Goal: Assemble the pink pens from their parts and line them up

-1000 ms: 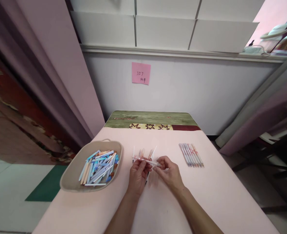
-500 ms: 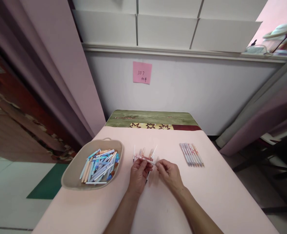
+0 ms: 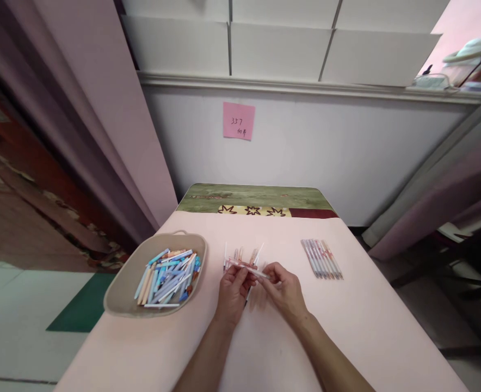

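A slim pen (image 3: 260,272) with a pinkish patterned barrel lies across my fingers, its pale end to the right. My left hand (image 3: 231,296) pinches it near the middle between thumb and fingers. At the pale right end, the thumb and fingertips of my right hand (image 3: 285,291) close on it. Just beyond my hands, a few pen parts (image 3: 240,253) and thin white refills (image 3: 224,251) rest on the pink tabletop, partly covered by my left hand. Right of my hands, several assembled pens (image 3: 321,259) lie side by side in a neat row.
On the left stands a beige basket (image 3: 118,299) holding many blue, lilac and orange pen parts and white sticks. The pink-covered table (image 3: 273,354) ends at a green patterned strip (image 3: 257,193) by the wall. A pink note (image 3: 239,121) is stuck there.
My right hand's fingers have shifted a little along the pen, and more of its pale end now shows. The left hand stays in nearly the same place.
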`<state>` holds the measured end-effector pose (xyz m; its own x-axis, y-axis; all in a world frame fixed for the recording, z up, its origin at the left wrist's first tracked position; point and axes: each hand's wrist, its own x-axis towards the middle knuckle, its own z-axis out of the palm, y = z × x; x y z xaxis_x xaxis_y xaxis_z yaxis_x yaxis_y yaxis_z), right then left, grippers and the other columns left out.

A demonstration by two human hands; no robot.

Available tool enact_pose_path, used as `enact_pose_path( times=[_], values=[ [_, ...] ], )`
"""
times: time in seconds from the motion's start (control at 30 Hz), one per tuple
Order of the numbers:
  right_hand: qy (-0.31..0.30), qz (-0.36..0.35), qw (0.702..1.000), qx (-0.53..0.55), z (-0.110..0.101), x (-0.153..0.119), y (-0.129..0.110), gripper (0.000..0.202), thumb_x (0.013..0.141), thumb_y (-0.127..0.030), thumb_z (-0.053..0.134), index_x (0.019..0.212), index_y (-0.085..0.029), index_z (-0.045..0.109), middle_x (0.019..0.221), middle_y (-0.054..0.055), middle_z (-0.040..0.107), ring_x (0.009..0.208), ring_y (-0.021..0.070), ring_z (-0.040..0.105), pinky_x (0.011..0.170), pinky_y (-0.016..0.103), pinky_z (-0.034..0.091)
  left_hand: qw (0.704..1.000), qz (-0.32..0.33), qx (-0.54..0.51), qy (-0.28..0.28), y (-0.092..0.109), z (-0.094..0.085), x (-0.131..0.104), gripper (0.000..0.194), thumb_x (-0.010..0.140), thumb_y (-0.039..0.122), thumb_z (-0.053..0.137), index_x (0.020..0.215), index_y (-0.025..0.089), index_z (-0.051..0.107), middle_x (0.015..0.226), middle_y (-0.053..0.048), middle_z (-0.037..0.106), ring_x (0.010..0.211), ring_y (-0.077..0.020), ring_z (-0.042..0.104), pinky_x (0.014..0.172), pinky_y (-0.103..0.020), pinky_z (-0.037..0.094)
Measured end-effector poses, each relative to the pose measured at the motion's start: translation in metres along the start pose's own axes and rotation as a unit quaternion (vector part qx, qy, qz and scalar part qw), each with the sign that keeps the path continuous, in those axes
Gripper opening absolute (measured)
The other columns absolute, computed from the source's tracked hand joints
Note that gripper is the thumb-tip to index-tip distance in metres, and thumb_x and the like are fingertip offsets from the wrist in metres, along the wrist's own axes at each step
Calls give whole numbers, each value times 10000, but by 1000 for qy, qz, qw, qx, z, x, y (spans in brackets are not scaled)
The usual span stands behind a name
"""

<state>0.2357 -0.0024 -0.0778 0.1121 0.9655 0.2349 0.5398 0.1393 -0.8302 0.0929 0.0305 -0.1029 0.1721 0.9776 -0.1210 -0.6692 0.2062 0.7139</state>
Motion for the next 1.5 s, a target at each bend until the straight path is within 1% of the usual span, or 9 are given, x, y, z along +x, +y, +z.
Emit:
enact_pose_path(
  times=[0.13,0.3,0.43,0.83,1.0,1.17,1.27,1.37,1.5],
  values=[
    [-32,11,999,-3,0,0,1,340,913,-432,465,721,-200,623,582,-19,587,525,112,515,525,196,362,1000,1,14,-2,0,0,0,169,758,250,716,870,142,649,813,-44,703,652,-105,640,603,-211,511],
    [-1,-5,1000,-8,0,0,-1,269,799,-448,635,917,-206,629,646,-32,594,579,119,530,564,197,389,1000,-2,-5,4,-1,0,1,170,750,230,722,879,145,651,814,-31,693,660,-97,630,608,-208,510],
    [-8,-2,1000,-15,-1,-1,0,273,837,-464,589,777,-199,610,640,-22,596,568,112,522,548,197,377,1000,-1,3,2,-1,-1,0,162,751,229,721,869,145,649,798,-33,694,644,-94,623,595,-205,505],
    [-22,-30,998,-54,-4,2,-4,260,869,-422,568,772,-216,694,697,4,650,625,126,571,595,208,402,1000,-4,-4,6,0,-1,2,174,733,226,737,867,152,654,804,-28,693,631,-78,606,611,-196,500],
    [1,-49,996,-77,-4,0,-9,177,851,-374,596,896,-236,695,770,7,665,687,132,600,649,214,424,1000,2,21,-2,1,2,0,170,741,232,730,871,157,651,809,-21,687,649,-80,604,634,-201,499],
    [32,-62,994,-86,-20,8,-6,169,851,-335,560,822,-231,690,756,2,675,687,134,603,668,221,425,997,12,75,1,2,5,-3,197,766,254,706,930,155,657,850,-39,700,669,-84,606,640,-202,487],
    [169,30,980,-97,-60,18,17,248,842,-393,526,855,-220,703,829,25,705,733,161,623,698,248,441,996,8,83,15,4,6,-4,250,782,305,688,978,153,655,874,-62,709,671,-97,611,627,-215,488],
    [302,212,911,-183,-111,23,53,318,823,-457,510,941,-241,711,882,48,718,756,215,632,649,288,428,997,5,77,14,5,7,-5,259,785,332,680,966,149,659,874,-71,711,681,-105,617,645,-228,493],
    [258,379,844,-280,-152,21,90,352,826,-467,465,983,-274,714,926,96,715,829,287,638,642,345,424,997,3,81,9,6,7,-6,248,783,322,683,967,158,662,877,-65,712,693,-108,620,652,-224,490]
  ],
)
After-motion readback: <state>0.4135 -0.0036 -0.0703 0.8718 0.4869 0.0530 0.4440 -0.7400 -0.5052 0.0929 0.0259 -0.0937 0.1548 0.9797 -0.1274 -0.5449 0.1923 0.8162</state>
